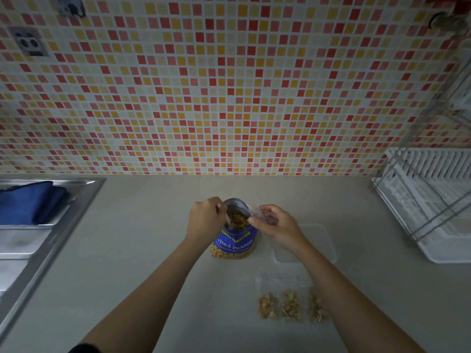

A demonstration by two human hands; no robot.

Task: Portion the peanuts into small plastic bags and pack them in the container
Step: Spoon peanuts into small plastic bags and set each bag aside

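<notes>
A blue bag of salted peanuts (234, 244) stands open on the counter, with peanuts showing at its mouth. My left hand (206, 217) has its fingers at the bag's mouth, reaching inside. My right hand (276, 222) holds a small clear plastic bag (257, 212) beside the opening. A clear, shallow plastic container (321, 243) lies just right of the peanut bag, partly under my right forearm. Three small bags filled with peanuts (290, 305) lie side by side near the counter's front, the right one partly hidden by my arm.
A steel sink (38, 240) with a blue cloth (30, 202) on its rim is at the left. A white dish rack (430, 200) stands at the right. The mosaic tiled wall (229, 85) rises behind the grey counter (153, 238).
</notes>
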